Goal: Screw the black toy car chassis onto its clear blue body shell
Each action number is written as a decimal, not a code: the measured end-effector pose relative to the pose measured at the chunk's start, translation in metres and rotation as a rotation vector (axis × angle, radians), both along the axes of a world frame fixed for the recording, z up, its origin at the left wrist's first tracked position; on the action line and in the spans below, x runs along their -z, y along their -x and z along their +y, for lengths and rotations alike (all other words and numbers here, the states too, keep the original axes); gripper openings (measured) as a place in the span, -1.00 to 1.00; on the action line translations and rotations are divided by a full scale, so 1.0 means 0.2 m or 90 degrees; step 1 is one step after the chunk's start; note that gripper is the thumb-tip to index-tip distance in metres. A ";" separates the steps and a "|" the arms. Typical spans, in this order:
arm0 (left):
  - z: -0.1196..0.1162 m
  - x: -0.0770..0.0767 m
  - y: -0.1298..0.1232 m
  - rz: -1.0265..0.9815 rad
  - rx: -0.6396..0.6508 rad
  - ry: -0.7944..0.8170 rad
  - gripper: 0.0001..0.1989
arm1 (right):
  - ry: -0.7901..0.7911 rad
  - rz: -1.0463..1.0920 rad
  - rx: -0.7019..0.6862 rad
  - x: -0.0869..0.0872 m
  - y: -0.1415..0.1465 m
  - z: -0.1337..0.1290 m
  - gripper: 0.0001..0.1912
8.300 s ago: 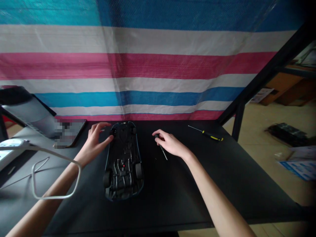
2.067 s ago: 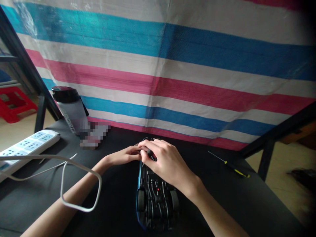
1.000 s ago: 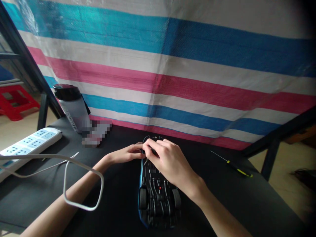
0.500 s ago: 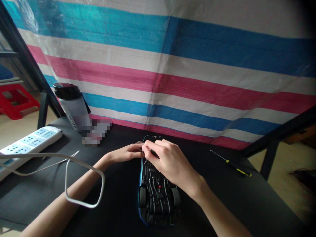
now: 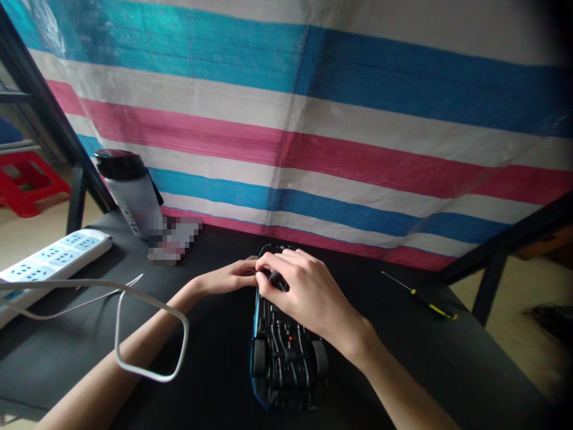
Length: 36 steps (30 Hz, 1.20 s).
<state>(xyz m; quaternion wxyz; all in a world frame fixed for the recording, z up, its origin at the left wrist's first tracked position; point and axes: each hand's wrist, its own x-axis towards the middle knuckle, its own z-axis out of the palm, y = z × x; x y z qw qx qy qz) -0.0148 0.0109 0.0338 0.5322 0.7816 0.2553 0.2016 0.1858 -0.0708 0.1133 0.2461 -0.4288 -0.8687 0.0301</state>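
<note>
A blue toy car (image 5: 289, 358) lies upside down on the black table, its dark underside and two of its wheels showing. My left hand (image 5: 230, 277) reaches to the car's left side near the far end, its fingertips hidden behind my other hand. Over the far part of the underside, my right hand (image 5: 304, 286) is closed in a pinch, thumb and index finger together at the car's left edge. Whatever sits between those fingertips is too small to make out.
A yellow-and-black screwdriver (image 5: 432, 303) lies on the table (image 5: 380, 370) at the right. At the left are a white power strip (image 5: 58, 257), a looped white cable (image 5: 183, 352) and a bottle (image 5: 134, 200). A striped sheet (image 5: 224, 131) hangs behind.
My right hand's thumb has shifted slightly down and left, with a wider gap showing inside the curled fingers. My left hand and the car are almost unchanged.
</note>
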 end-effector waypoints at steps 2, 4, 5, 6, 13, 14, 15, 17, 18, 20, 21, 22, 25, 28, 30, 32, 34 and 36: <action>0.00 0.01 0.00 0.009 0.002 0.004 -0.67 | -0.003 0.001 0.008 0.00 0.00 0.00 -0.85; 0.01 0.01 0.00 0.003 0.003 0.007 -0.65 | -0.008 0.015 -0.011 0.00 0.00 0.00 -0.85; 0.01 0.01 0.01 -0.001 0.006 0.004 -0.65 | -0.005 0.019 -0.018 0.00 0.00 0.00 -0.83; 0.01 0.01 0.01 -0.003 0.009 0.000 -0.65 | 0.002 0.017 -0.012 0.00 -0.01 0.00 -0.83; 0.01 0.01 0.01 -0.001 0.015 -0.015 -0.63 | -0.003 0.011 -0.012 0.00 -0.01 0.00 -0.83; 0.01 0.01 0.01 -0.002 0.014 -0.015 -0.63 | -0.002 0.006 -0.010 0.00 -0.01 0.00 -0.85; 0.01 0.01 0.01 -0.002 0.011 -0.014 -0.64 | 0.000 -0.003 0.002 0.00 0.00 -0.01 -0.87; 0.01 0.02 0.01 -0.002 0.004 -0.011 -0.64 | 0.001 -0.020 0.017 0.00 0.00 -0.01 -0.84; 0.01 0.02 0.01 -0.004 0.006 -0.009 -0.64 | -0.002 -0.018 0.013 0.00 0.00 -0.01 -0.85; 0.01 0.02 0.01 -0.008 0.014 -0.005 -0.63 | -0.011 -0.005 -0.003 0.00 0.00 -0.01 -0.82; 0.01 0.02 0.01 -0.008 0.016 -0.004 -0.62 | -0.010 -0.002 -0.001 0.01 0.00 -0.01 -0.82; 0.01 0.03 0.01 -0.004 0.017 -0.003 -0.62 | -0.007 -0.006 0.009 0.01 0.00 -0.01 -0.84; 0.02 0.03 0.01 0.005 0.008 -0.006 -0.61 | -0.003 -0.018 0.026 0.00 0.00 0.00 -0.84; 0.01 0.03 0.01 -0.009 0.009 0.000 -0.60 | -0.009 0.001 -0.009 0.00 0.00 0.00 -0.86; 0.01 0.03 0.00 -0.011 0.002 0.004 -0.62 | -0.003 0.003 0.000 0.00 0.01 0.00 -0.84; 0.01 0.03 0.00 -0.004 -0.007 0.006 -0.62 | -0.004 -0.002 0.004 0.00 0.01 0.00 -0.82; 0.01 0.02 0.00 0.001 -0.003 0.006 -0.61 | -0.017 -0.004 -0.012 0.01 0.01 0.00 -0.83; 0.01 0.02 0.01 0.004 0.002 -0.001 -0.61 | -0.024 -0.010 -0.007 0.01 0.01 0.00 -0.82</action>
